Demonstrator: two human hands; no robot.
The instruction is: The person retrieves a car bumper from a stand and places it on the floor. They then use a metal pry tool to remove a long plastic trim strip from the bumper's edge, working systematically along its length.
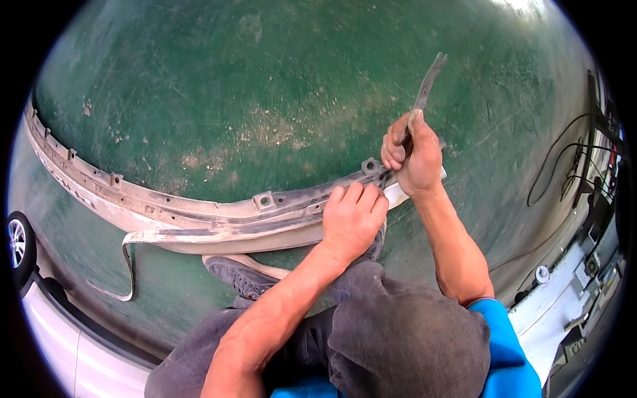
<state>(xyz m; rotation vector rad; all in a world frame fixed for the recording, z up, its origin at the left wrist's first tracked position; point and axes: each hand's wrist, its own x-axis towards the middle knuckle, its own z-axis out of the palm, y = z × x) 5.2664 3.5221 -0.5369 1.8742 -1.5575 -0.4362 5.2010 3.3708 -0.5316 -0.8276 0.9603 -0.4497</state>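
Note:
A long curved vehicle trim panel [192, 213], pale and dusty with mounting tabs, lies across the floor in front of my legs. Along its near side runs a narrow strip [179, 235], whose left end hangs loose and bends down to the floor. My left hand [355, 219] is closed over the strip near the panel's right end, its fingertips hidden. Just above that end, my right hand [417, 156] grips a flat dark-grey bar [430, 81] with a notched tip, which looks like a pry bar. Its tip points up and away from me.
Loose dirt [272, 129] is scattered over the green floor [332, 60]. My shoe [242, 275] rests against the panel's near side. A white car [63, 338] with a wheel stands at lower left. Black cables [564, 149] and a white panel with parts [554, 298] lie on the right.

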